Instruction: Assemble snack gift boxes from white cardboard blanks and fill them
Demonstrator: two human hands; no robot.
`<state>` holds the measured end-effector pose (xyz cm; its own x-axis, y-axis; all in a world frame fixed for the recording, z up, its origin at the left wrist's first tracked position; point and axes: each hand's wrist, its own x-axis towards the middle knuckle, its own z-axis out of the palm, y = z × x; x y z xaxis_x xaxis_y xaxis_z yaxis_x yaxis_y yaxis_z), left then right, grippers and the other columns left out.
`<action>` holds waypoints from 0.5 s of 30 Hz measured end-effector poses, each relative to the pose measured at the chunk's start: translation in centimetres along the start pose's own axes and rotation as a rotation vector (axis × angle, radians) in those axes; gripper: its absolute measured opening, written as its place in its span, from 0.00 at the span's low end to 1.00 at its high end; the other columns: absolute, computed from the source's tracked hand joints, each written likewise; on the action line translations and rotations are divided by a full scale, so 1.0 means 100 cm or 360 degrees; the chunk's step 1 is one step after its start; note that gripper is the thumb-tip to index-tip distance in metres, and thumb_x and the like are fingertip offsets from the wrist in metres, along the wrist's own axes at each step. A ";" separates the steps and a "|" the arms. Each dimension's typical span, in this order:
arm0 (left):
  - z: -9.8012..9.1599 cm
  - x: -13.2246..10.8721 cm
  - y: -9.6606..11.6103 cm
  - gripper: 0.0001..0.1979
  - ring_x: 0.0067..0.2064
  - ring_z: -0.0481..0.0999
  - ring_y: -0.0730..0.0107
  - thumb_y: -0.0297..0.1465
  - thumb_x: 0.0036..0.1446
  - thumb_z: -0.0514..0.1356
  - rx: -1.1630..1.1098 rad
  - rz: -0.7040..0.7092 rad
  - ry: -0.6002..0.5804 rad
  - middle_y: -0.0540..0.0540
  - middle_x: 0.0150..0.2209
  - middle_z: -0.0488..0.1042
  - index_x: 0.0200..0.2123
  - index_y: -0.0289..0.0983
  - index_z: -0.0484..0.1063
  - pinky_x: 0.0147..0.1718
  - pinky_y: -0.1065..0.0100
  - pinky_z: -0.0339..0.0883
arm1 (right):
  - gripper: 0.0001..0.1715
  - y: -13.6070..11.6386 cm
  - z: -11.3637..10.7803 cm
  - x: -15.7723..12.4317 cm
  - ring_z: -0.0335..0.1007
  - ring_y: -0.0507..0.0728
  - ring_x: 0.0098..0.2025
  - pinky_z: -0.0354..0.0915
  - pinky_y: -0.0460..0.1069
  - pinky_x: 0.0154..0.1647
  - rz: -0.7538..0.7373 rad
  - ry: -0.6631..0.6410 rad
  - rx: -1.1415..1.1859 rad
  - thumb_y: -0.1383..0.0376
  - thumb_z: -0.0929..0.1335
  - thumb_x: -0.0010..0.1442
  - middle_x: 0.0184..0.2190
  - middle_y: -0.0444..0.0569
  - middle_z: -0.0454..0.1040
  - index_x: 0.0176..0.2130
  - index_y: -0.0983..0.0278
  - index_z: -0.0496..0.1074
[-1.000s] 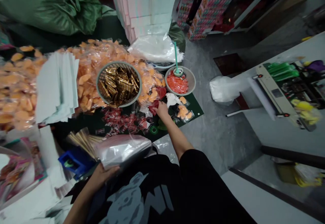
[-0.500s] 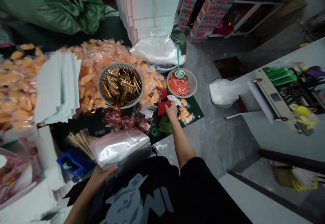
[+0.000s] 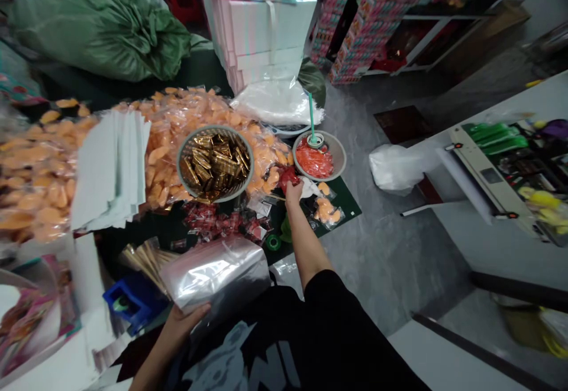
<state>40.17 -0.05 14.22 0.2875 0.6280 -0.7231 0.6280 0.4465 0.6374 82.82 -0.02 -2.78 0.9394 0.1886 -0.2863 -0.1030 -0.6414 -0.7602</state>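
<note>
While the hands are well apart, the left hand (image 3: 184,320) cradles a silvery zip bag (image 3: 215,275); the right hand (image 3: 293,194) touches a red packet (image 3: 287,178), its grip hard to tell, beside a basket of gold sachets (image 3: 215,163).

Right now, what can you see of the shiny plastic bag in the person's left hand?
The shiny plastic bag is thin, clear film with a silvery glare, and it may be several layers, though the pictures can't settle how many. It looks soft and lightly creased, with a slightly crumpled upper edge. It is held tilted in front of the person's dark shirt, its lower part supported by the left hand. Bundled wooden sticks lie just beyond its left edge.
</note>
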 end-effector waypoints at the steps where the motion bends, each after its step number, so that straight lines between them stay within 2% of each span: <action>1: -0.002 0.001 -0.001 0.20 0.41 0.82 0.46 0.44 0.34 0.72 -0.0016 -0.0026 -0.0014 0.41 0.36 0.83 0.31 0.38 0.81 0.44 0.56 0.78 | 0.24 -0.001 0.004 0.000 0.74 0.56 0.40 0.69 0.51 0.45 -0.0021 -0.0061 -0.0007 0.63 0.64 0.56 0.42 0.54 0.78 0.52 0.68 0.67; 4: -0.003 0.001 -0.004 0.21 0.43 0.82 0.45 0.46 0.34 0.73 -0.0085 -0.0119 -0.0022 0.40 0.37 0.83 0.31 0.39 0.81 0.46 0.54 0.76 | 0.19 -0.005 0.009 0.002 0.74 0.57 0.39 0.69 0.50 0.45 -0.0110 -0.0216 -0.0076 0.62 0.68 0.52 0.38 0.49 0.79 0.45 0.65 0.72; 9: 0.005 -0.008 -0.001 0.24 0.43 0.82 0.46 0.50 0.33 0.73 -0.0203 -0.0109 0.0106 0.39 0.36 0.83 0.29 0.38 0.81 0.47 0.55 0.76 | 0.17 -0.020 0.008 0.025 0.71 0.61 0.50 0.63 0.54 0.56 -0.0152 -0.0181 -0.0283 0.63 0.69 0.54 0.46 0.59 0.76 0.44 0.67 0.73; 15: 0.003 -0.013 0.006 0.21 0.43 0.82 0.48 0.48 0.32 0.73 -0.0221 -0.0148 0.0172 0.43 0.35 0.83 0.27 0.38 0.80 0.46 0.59 0.77 | 0.16 -0.035 0.012 0.053 0.74 0.61 0.47 0.65 0.54 0.54 -0.0115 -0.0235 -0.0459 0.64 0.72 0.53 0.42 0.58 0.79 0.42 0.67 0.73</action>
<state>40.40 -0.81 15.47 0.1491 0.6415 -0.7525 0.5403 0.5845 0.6053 87.78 4.16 -2.35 0.8812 0.3333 -0.3354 0.0788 -0.8028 -0.5910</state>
